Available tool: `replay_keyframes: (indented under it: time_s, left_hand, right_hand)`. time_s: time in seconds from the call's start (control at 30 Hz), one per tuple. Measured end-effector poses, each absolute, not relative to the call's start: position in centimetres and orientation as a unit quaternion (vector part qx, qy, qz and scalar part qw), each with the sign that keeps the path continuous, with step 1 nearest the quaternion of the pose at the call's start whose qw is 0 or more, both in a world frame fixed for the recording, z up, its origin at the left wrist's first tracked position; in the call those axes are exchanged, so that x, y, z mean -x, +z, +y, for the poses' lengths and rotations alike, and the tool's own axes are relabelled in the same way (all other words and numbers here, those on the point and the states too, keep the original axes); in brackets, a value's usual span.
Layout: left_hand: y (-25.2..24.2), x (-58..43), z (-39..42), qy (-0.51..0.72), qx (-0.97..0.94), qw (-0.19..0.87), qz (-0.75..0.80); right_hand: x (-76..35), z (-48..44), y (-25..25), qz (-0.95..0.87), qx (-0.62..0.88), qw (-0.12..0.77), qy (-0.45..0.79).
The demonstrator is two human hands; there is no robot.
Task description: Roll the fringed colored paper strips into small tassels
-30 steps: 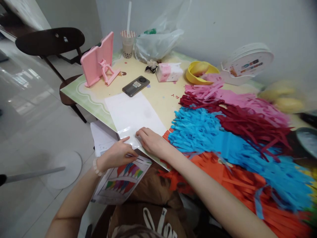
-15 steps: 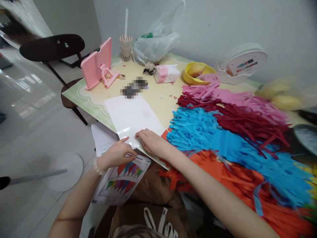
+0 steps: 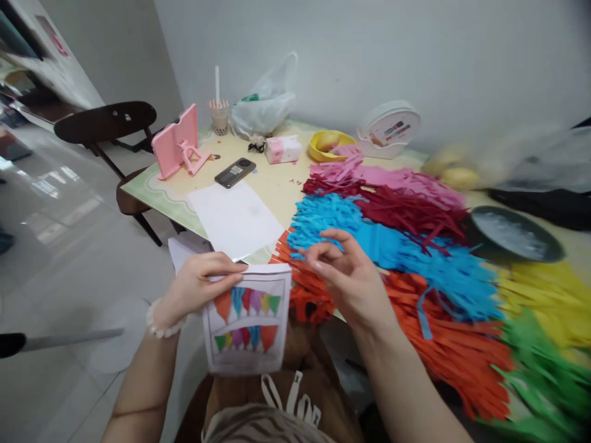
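My left hand (image 3: 203, 286) pinches the top edge of a paper sheet (image 3: 247, 357), thumb in front. The sheet hangs above my lap and shows two rows of coloured pennant shapes in a drawn frame. My right hand (image 3: 346, 277) is raised to the right of the sheet, apart from it. Its thumb and a finger come together while the index finger curves above; anything between them is too small to make out. Just beyond the hands, a blank white paper (image 3: 235, 218) lies on the table. Orange fringed paper (image 3: 309, 283) and blue fringed paper (image 3: 327, 215) lie behind my right hand.
At the back stand a pink folding stand (image 3: 178, 147), a bubble tea cup (image 3: 219, 117), a plastic bag (image 3: 263, 107), a tissue pack (image 3: 283, 149) and a yellow bowl (image 3: 316, 147). A phone (image 3: 235, 172) lies nearby. A dark bowl (image 3: 475, 240) stands right; a chair (image 3: 106, 123), left.
My right hand has lifted off the white paper and moved right. My left hand has raised the drawing sheet and turned it upright towards me. The view has shifted to the right.
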State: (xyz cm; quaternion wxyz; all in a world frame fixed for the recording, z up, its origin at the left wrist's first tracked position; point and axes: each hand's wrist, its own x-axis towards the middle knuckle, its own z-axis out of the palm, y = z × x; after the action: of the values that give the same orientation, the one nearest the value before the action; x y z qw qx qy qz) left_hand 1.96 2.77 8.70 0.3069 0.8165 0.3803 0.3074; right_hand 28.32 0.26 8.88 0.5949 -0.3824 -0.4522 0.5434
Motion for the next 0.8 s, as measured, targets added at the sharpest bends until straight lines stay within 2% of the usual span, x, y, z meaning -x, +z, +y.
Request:
replay_keyframes:
  time_s: [0.13,0.3,0.57,0.8]
  left_hand:
    - [8.1,-8.3,0.0,0.349,-0.801,0.354,0.334]
    - [6.5,-13.8,-1.4,0.306,-0.808,0.399,0.306]
    - [7.7,-14.6,-2.2,0.269,-0.825,0.400,0.295]
    - [8.0,-14.5,-2.4,0.257,-0.832,0.389,0.301]
  right_hand:
    - [-29.6,-6.3,10.5,-0.526,0.396,0.607,0.444]
    - [-32.2,-9.6,8.0,-0.569,0.497,0.533,0.382]
    - [-33.3,-10.0,7.0,-0.585,0.543,0.497,0.341]
    - [-31.9,-9.6,6.1,-0.581,0.566,0.519,0.269]
